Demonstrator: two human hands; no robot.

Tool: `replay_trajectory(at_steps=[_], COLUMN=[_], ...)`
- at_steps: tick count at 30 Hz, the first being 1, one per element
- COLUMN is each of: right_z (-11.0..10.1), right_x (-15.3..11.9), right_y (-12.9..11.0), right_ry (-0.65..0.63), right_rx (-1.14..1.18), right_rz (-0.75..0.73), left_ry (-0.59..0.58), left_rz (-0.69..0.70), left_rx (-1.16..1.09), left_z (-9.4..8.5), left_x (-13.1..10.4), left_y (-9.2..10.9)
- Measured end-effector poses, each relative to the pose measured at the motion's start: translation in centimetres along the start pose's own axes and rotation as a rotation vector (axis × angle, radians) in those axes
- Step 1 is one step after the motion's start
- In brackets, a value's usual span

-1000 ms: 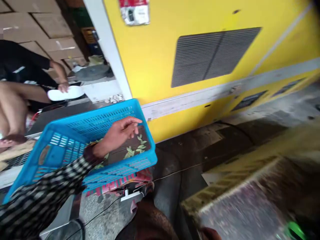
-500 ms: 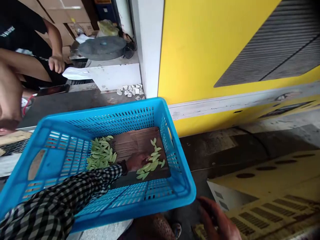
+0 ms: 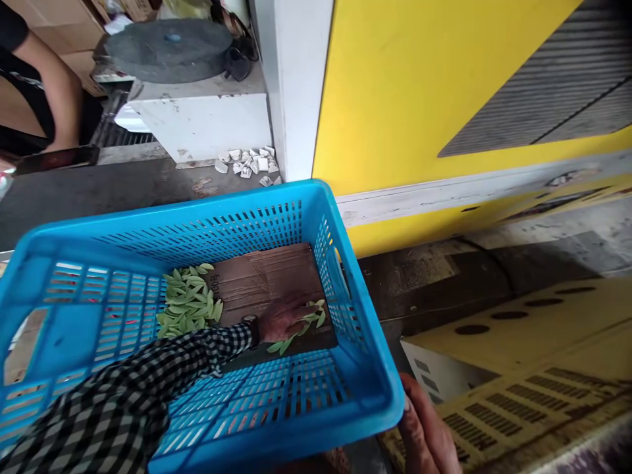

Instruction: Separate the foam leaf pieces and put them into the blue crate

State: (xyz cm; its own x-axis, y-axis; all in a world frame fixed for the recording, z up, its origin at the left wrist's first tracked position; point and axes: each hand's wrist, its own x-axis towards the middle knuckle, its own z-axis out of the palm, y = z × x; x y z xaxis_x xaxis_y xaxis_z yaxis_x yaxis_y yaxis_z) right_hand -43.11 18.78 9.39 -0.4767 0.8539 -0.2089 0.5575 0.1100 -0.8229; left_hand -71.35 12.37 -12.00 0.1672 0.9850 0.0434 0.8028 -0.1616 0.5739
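Note:
A blue plastic crate (image 3: 237, 441) with slotted walls fills the lower middle of the view. Flat cardboard (image 3: 266, 276) lines its floor. Inside, my left hand (image 3: 284, 319), in a black-and-white checked sleeve, reaches down over a small row of green leaves (image 3: 296, 337) at the right end. Its fingers are blurred by motion and partly hidden, so what they hold does not show. A thicker pile of green leaves (image 3: 187, 306) lies at the crate's left end. My right hand (image 3: 427, 428) grips the crate's near right corner from outside, the thumb against the rim.
Beyond the crate stands a yellow panel (image 3: 395, 99) with a grey grille. White broken chunks (image 3: 249, 162) lie by a white box (image 3: 207, 125) bearing a dark round slab (image 3: 168, 49). Another person's arm (image 3: 59, 85) is at the upper left. A yellow slotted casing (image 3: 518, 368) stands right.
My right hand has come up from below onto the crate's corner. My left hand has moved onto the right-hand leaves, covering more of them. The view has shifted, and the crate appears closer.

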Motion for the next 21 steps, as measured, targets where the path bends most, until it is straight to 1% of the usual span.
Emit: replay_trajectory(at_steps=[4, 6, 7, 9, 12, 13, 15, 16, 18, 21], right_z=[0.0, 0.0, 0.0, 0.1, 0.2, 0.3, 0.3, 0.4, 0.4, 0.4], right_x=[0.2, 0.2, 0.3, 0.3, 0.3, 0.3, 0.3, 0.3, 0.3, 0.2], right_y=[-0.1, -0.2, -0.3, -0.2, 0.1, 0.2, 0.4, 0.4, 0.6, 1.0], right_ry=[-0.007, -0.002, 0.003, 0.005, 0.008, 0.015, 0.025, 0.025, 0.015, 0.010], right_rx=[0.002, 0.001, 0.001, 0.008, 0.013, 0.014, 0.020, 0.025, 0.030, 0.023], right_rz=[0.012, 0.007, 0.007, 0.004, 0.010, 0.012, 0.001, -0.007, -0.019, -0.021], left_ry=[0.022, 0.003, -0.015, -0.057, -0.101, -0.088, -0.017, 0.013, 0.033, -0.018], left_rz=[-0.071, -0.056, -0.037, 0.009, 0.026, 0.011, -0.030, -0.045, -0.072, -0.119], left_rx=[0.057, 0.065, 0.059, 0.031, -0.027, -0.058, -0.153, -0.205, -0.274, -0.267], left_z=[2.1, 2.9, 2.9, 2.0, -0.9, -1.9, -3.1, -3.4, -3.3, -2.3], left_x=[1.6, 1.6, 1.2, -0.7, -4.1, -5.0, -6.4, -6.8, -7.2, -7.0], left_y=[1.5, 1.9, 2.0, 1.9, 1.2, 0.9, 0.1, -0.3, -1.0, -1.6])
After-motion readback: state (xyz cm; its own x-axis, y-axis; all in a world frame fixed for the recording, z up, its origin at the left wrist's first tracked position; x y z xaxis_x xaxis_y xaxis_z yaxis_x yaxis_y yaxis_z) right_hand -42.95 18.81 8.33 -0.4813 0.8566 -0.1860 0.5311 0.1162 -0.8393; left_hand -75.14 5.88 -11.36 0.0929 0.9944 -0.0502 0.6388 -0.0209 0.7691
